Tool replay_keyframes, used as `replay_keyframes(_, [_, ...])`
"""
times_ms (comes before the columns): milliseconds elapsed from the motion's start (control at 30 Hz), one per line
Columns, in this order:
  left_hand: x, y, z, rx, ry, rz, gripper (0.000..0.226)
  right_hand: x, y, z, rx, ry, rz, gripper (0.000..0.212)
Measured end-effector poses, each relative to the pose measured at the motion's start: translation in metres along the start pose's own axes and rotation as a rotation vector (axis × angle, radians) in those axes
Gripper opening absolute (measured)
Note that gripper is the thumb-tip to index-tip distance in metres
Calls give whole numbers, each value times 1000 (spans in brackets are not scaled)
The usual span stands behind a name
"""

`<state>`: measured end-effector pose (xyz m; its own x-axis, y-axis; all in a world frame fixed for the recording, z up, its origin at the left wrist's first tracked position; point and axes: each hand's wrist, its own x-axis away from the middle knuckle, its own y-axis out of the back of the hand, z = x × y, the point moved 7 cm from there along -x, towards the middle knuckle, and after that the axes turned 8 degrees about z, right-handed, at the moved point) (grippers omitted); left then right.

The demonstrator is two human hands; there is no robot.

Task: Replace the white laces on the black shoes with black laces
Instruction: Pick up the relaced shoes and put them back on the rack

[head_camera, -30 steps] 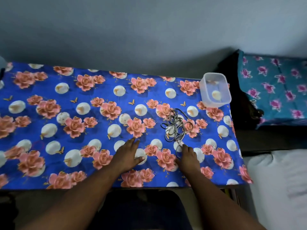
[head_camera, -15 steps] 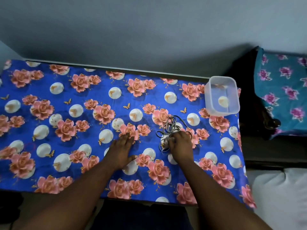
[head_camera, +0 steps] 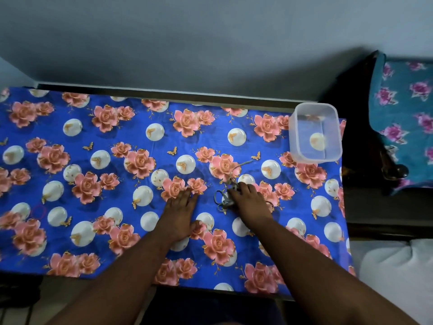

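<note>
Under your right hand (head_camera: 249,200) sits the laces (head_camera: 226,195) bundle, and your fingers look curled onto it, probably gathering it to lift, though it's blurry. Your left hand (head_camera: 179,215) lies flat and relaxed on the tablecloth (head_camera: 117,207), likely steadying it. A clear plastic container (head_camera: 315,132) sits beyond your right hand; no shoes in view, nothing blocking.

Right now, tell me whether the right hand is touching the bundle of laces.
Touching. The head view shows the right hand on the bundle of laces, its fingers curled over the loops on the floral tablecloth.
</note>
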<state>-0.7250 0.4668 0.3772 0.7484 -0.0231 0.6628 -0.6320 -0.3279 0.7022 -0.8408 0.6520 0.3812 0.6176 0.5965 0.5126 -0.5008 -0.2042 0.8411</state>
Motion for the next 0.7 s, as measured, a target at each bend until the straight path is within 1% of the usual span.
replay_keyframes(33, [0, 0, -2, -11, 0, 19, 91, 5, -4, -2, -4, 39, 0, 43])
replay_keyframes(100, [-1, 0, -6, -24, 9, 54, 92, 13, -14, -8, -28, 83, 49, 39])
replay_keyframes(167, [-3, 2, -13, -26, 1, 57, 93, 21, -17, -22, -154, 45, 101, 39])
replay_keyframes(200, [-6, 4, -17, -23, -9, 50, 93, 24, -14, -31, -257, 6, 95, 37])
replay_keyframes(267, [-9, 7, -23, -9, -27, 47, 93, 32, 0, -47, -501, -68, -1, 33])
replay_keyframes(367, [-17, 10, -36, -21, -48, 67, 93, 50, 39, -74, -836, -142, -202, 22])
replay_keyframes(433, [-23, 10, -44, -47, -58, 98, 93, 59, 67, -91, -1013, -180, -273, 19])
replay_keyframes(500, [-30, 12, -53, -78, -78, 132, 94, 64, 92, -109, -1131, -192, -338, 19])
replay_keyframes(600, [-46, 21, -66, -98, -110, 106, 92, 69, 125, -141, -1270, -202, -467, 26])
replay_keyframes(700, [-62, 31, -76, -154, -112, 86, 92, 69, 151, -178, -1310, -255, -585, 24])
